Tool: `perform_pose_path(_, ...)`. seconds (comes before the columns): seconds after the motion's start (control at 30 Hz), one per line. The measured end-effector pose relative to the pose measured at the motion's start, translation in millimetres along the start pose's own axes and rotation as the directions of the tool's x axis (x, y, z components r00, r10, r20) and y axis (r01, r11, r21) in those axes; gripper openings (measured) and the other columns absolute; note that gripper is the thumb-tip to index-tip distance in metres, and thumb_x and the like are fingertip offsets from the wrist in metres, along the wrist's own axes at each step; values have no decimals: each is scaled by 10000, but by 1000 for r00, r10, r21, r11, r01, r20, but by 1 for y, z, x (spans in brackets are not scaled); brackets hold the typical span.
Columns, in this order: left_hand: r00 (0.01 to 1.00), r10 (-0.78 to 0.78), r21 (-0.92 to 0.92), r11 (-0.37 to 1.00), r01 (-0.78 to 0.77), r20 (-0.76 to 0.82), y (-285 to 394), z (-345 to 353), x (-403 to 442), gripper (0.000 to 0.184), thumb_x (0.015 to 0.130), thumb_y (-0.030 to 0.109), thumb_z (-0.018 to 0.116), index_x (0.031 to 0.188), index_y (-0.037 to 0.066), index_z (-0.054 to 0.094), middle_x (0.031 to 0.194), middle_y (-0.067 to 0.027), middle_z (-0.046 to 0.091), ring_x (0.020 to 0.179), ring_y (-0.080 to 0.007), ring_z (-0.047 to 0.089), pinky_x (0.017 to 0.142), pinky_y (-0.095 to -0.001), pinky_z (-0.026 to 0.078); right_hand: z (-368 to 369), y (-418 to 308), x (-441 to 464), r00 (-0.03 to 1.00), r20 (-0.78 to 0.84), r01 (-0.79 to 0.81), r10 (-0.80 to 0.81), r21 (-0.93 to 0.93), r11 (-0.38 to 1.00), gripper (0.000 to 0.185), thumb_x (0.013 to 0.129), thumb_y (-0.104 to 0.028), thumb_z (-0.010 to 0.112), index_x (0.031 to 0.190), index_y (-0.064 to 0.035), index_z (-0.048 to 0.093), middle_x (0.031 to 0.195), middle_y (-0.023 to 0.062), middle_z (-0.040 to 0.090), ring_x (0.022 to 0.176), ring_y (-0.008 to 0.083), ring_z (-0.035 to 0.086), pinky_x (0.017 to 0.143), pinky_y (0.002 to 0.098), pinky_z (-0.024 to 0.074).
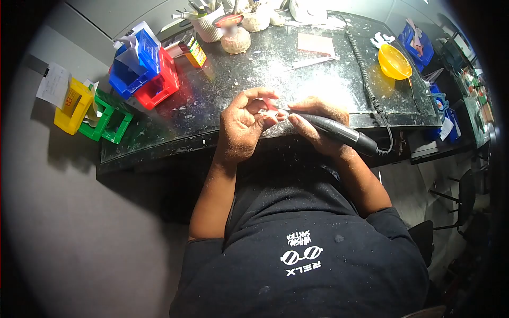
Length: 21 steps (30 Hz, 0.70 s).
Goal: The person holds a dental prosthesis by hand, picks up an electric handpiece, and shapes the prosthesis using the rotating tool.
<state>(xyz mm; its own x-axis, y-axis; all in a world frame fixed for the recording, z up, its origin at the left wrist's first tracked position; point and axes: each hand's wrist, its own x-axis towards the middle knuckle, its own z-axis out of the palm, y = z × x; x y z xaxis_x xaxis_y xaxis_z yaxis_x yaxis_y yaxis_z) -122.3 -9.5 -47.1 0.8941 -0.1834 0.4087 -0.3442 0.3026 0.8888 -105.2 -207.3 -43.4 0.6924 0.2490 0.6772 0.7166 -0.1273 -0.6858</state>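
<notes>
My left hand, dusted with fine powder, pinches a small pink-and-white piece that looks like part of a denture. Its fingers curl round the piece and hide much of it. A black rotary handpiece lies in my right hand, gripped like a pen. The tool's tip points left and meets the piece or comes very close; contact is too small to tell. From the rear of the handpiece a coiled cord runs up across the dark bench. Both hands are at the bench's front edge.
Blue, red, yellow and green bins stand at left. A white pot of tools sits behind. A pink slab lies mid-bench, and a yellow bowl is at right. White dust covers the surface.
</notes>
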Motion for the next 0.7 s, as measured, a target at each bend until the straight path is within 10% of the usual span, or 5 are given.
perform_pose_path(0.7,1000,-3,74,997,5,-26,-3,0,-1,411,867,-80,673,1245,-36,518,1099,-93,599,994,-144,633,897,-273,537,-5,-4,1,995,83,54,-49,-54,997,127,816,-65,760,923,-16,710,813,110,707,719,171,669,673,292,514)
